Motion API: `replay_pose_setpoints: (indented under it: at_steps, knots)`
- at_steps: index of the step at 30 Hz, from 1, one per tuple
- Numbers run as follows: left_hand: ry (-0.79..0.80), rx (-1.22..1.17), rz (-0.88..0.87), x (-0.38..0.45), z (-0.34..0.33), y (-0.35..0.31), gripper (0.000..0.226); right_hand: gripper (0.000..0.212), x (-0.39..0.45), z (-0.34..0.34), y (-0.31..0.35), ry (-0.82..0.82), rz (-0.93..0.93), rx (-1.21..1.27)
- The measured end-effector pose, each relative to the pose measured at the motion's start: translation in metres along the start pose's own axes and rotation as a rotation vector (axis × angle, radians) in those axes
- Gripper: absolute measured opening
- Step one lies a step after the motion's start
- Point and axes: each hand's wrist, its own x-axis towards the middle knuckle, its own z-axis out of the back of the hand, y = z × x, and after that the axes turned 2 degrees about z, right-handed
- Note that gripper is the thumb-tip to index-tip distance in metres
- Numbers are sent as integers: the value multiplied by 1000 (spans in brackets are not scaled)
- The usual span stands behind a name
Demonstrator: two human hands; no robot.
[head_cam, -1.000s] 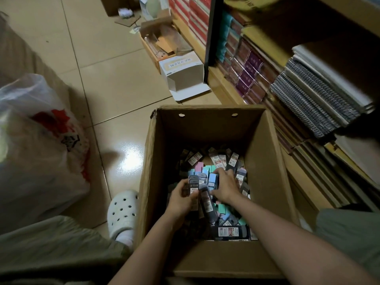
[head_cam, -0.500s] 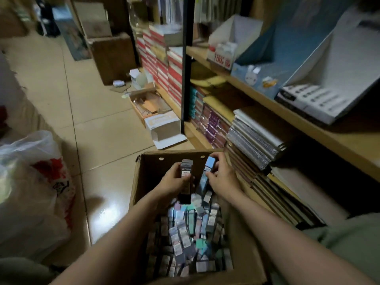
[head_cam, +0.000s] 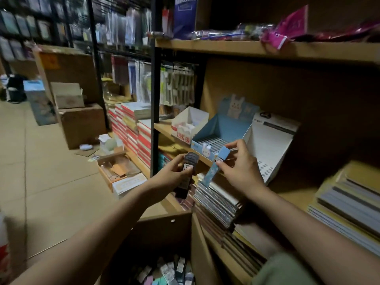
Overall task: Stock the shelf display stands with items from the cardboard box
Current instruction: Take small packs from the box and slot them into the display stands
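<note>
Shelving (head_cam: 267,50) of tan board fills the right side, with the cardboard box (head_cam: 164,225) open on the floor below it and small packs loose inside. On the middle shelf stand 2 display stands side by side, a blue display stand (head_cam: 224,128) and a white display stand (head_cam: 271,145). Left hand (head_cam: 174,175) grips a dark pack (head_cam: 186,173) upright, and right hand (head_cam: 240,167) pinches a light blue pack (head_cam: 217,164), tilted, just in front of the blue stand.

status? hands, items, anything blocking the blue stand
Left hand grips dark slim packet. Right hand pinches light-blue slim packet, close to blue cardboard display stand. Nothing blocking.
</note>
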Motion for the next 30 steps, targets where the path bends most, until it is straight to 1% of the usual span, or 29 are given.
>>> replay_pose_setpoints:
  at_steps: [3,7,11,13,16,19,23,30]
  knots:
    - [-28,-8,-41,17,0,-10,31,39,20,12,-2,-57,-35,-19]
    - [-62,19,-76,39,6,-21,36,36,64,23,1,-148,-28,-57]
    - [-131,-21,-148,57,15,-28,32,29,118,17,2,-166,-4,-94]
    - [-131,-45,-139,63,21,-25,28,29,142,10,-3,-181,13,-179]
    - [-170,-80,-101,71,35,-18,32,27,169,-4,-15,-188,17,-283]
    - [-230,-169,-47,80,48,-7,29,42,185,-17,-30,-168,-36,-339]
    - [-237,-193,21,91,52,6,26,26,196,-31,-46,-168,-56,-347]
    - [-241,-181,30,98,53,10,25,23,205,-43,-56,-161,-1,-369]
